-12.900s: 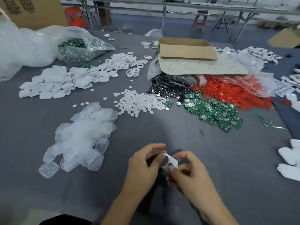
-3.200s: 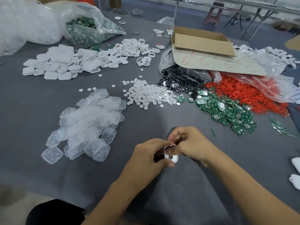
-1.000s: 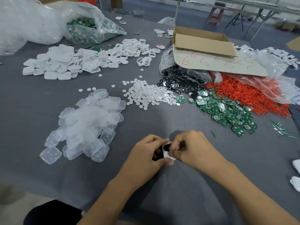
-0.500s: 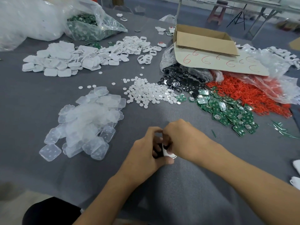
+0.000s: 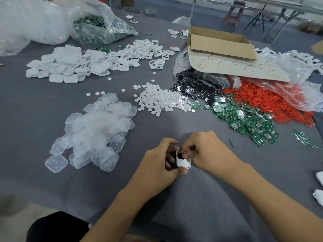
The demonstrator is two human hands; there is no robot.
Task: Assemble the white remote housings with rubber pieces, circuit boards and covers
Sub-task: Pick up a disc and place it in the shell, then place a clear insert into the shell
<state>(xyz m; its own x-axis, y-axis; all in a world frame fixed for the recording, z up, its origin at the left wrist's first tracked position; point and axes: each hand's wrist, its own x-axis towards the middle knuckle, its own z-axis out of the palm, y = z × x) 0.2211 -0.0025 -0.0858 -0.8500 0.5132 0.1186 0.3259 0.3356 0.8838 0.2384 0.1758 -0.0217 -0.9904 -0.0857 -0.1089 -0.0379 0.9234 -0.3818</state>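
Gripped by left hand [image 5: 157, 165] and right hand [image 5: 208, 151], housing [image 5: 183, 161] points away.

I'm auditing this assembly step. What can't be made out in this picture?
1. Head view: inside of the white housing, covered by the left hand and right hand gripping it.
2. Head view: white parts at the right edge, cut off by the frame.
3. Head view: markings on the green circuit boards, too small.

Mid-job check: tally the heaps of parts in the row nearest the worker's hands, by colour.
clear plastic heap: 1
white disc heap: 1
black piece heap: 1
green circuit board heap: 1
red piece heap: 1
Total: 5
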